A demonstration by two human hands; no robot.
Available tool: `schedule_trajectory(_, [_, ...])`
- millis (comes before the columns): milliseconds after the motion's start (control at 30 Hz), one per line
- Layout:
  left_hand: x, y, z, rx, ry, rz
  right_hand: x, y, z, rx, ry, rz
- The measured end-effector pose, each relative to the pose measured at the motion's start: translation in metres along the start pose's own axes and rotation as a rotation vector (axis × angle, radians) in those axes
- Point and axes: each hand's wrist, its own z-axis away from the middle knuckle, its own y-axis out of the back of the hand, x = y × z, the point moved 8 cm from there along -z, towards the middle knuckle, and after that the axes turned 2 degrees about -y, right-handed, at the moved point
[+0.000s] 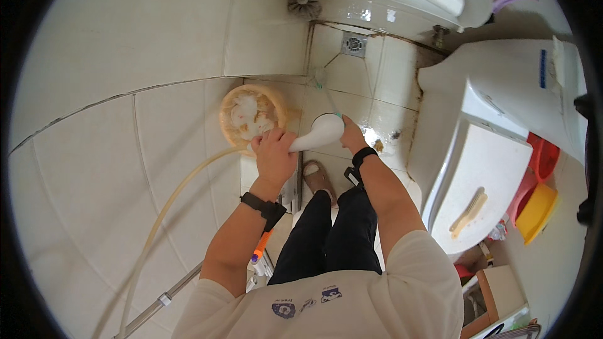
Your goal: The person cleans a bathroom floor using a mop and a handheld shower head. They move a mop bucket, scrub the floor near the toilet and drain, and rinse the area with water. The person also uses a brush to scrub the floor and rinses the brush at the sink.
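My left hand [275, 153] is closed around the handle of a white shower head [326, 131]. A pale yellow hose [174, 197] runs from that handle down to the lower left. My right hand [352, 135] is beside the head's rounded end, its fingers curled at the end of a thin pale stick tool [331, 100]. The stick slants away toward the floor, and its blurred far end has a green part; its exact kind is unclear. Left of the shower head, an orange-yellow plastic basin [226, 117] holds white cloth-like items [245, 108].
A floor drain [354, 44] lies ahead on wet tiles [346, 70]. A dark-bristled round brush [304, 4] hangs by the wall. At right, a white toilet [490, 165] carries a wooden-handled brush [468, 212], with red [544, 160] and yellow basins [537, 214] behind. A metal pole [165, 299] stands lower left.
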Motion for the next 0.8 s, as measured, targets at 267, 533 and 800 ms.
schedule_trajectory(267, [0.056, 0.02, 0.017, -0.011, -0.069, 0.163, 0.018, 0.085, 0.099, 0.17, -0.077, 0.143])
schedule_trajectory(533, [0.065, 0.005, 0.031, 0.007, -0.039, 0.119, 0.066, 0.093, 0.131, 0.136, -0.045, 0.173])
schedule_trajectory(800, [0.036, -0.006, 0.052, -0.066, 0.004, 0.092, 0.082, 0.07, 0.144, 0.242, -0.147, 0.127])
